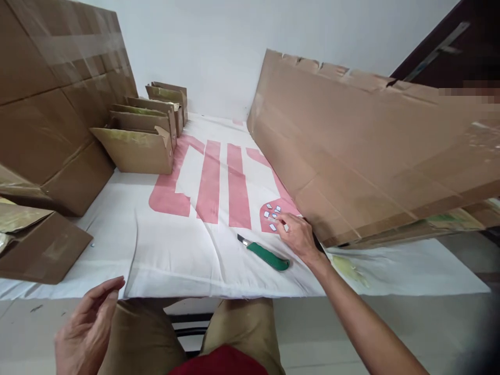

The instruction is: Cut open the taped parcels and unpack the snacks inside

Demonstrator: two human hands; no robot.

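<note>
My right hand (pixel 297 236) reaches down to the cloth, thumb and fingers pinched at a small pale piece. Around its fingertips lie several small white pieces with blue edges (pixel 272 227), scattered on a pink printed patch. Just in front of that hand a green utility knife (pixel 269 256) rests on the cloth with its dark blade out, pointing left. My left hand (pixel 86 328) hovers at the front edge of the table, thumb and fingertips drawn together. Whether anything is between them is hidden.
A white cloth with pink print (pixel 187 260) covers the table. Small open cardboard boxes (pixel 146 156) stand in a row at the back left, beside a large stacked carton (pixel 58 104). Another small box (pixel 50 250) sits front left. A large cardboard box (pixel 367 151) leans along the right.
</note>
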